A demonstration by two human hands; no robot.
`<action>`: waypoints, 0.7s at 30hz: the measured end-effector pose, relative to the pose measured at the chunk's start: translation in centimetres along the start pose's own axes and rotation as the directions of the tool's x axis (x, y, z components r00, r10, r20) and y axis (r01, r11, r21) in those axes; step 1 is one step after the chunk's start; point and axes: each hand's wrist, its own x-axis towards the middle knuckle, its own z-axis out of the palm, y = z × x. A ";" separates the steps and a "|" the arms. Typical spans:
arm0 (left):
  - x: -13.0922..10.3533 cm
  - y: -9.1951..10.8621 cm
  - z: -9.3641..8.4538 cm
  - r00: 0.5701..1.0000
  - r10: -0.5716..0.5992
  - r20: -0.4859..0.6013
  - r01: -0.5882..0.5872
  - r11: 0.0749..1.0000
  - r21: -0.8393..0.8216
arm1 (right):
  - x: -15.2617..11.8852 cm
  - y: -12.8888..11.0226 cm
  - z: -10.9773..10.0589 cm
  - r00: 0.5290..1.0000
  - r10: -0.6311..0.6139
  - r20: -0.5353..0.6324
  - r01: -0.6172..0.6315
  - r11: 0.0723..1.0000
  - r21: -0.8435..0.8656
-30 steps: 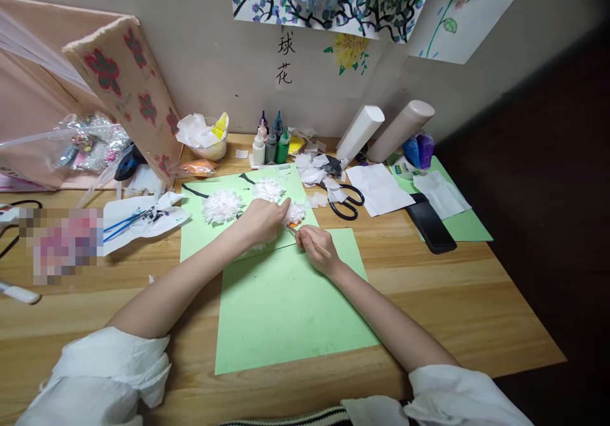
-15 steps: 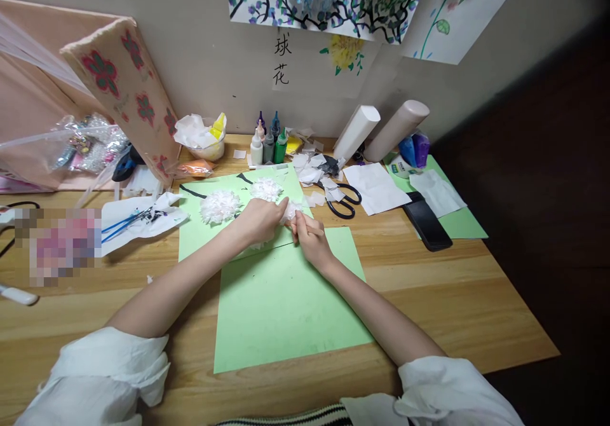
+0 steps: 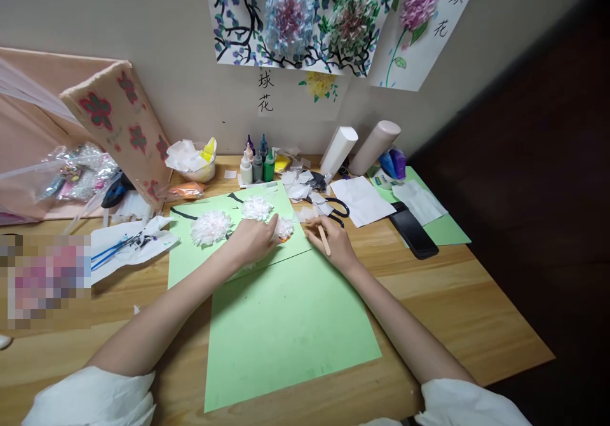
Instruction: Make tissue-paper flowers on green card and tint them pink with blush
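Observation:
Fluffy white paper flowers are stuck on the upper green sheet (image 3: 181,267): one at the left (image 3: 211,227), one at the upper middle (image 3: 257,207) and a smaller one at the right (image 3: 284,228). My left hand (image 3: 253,240) rests on the sheet beside the small flower, its fingers partly hidden behind the hand. A thin wooden stick (image 3: 325,240) is held in my right hand (image 3: 332,238), whose fingertips are at small pale paper squares (image 3: 305,214) right of the sheet.
A second green sheet (image 3: 286,330) lies in front. Behind are paint bottles (image 3: 257,168), black-handled scissors (image 3: 339,206), white paper (image 3: 363,200) and two upright containers (image 3: 339,151). A black phone (image 3: 413,230) lies at the right, brushes on paper (image 3: 124,248) at the left.
My right hand has moved right, away from the small flower and my left hand, to the paper squares. The camera view has tilted up, showing more of the wall pictures.

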 end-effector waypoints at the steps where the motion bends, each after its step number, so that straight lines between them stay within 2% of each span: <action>1: 0.0 0.1 0.1 1.000 -0.008 -0.001 0.008 1.000 0.003 | 0.7 0.8 0.0 1.000 -0.012 0.008 0.012 0.999 -0.036; 4: 0.1 0.3 0.3 1.000 -0.021 0.012 0.021 1.000 0.014 | 2.2 2.2 0.4 0.998 -0.067 0.020 0.069 0.988 -0.140; 8: 0.1 0.2 0.2 1.000 -0.025 0.011 0.025 0.999 0.024 | 2.8 2.3 1.3 0.992 -0.126 -0.003 0.123 0.973 -0.194; 13: 0.3 0.5 0.5 0.999 -0.045 0.000 0.045 0.999 0.017 | 2.4 1.9 1.4 0.989 -0.109 -0.096 0.094 0.984 -0.150; 18: 0.8 1.5 1.3 0.994 -0.104 -0.017 0.104 0.994 0.015 | 2.9 1.8 1.7 0.992 -0.129 -0.004 0.128 0.987 -0.093; 21: 1.0 1.6 1.3 0.990 -0.136 -0.022 0.136 0.991 0.003 | 3.3 1.8 1.7 0.995 -0.095 -0.013 0.093 0.992 -0.090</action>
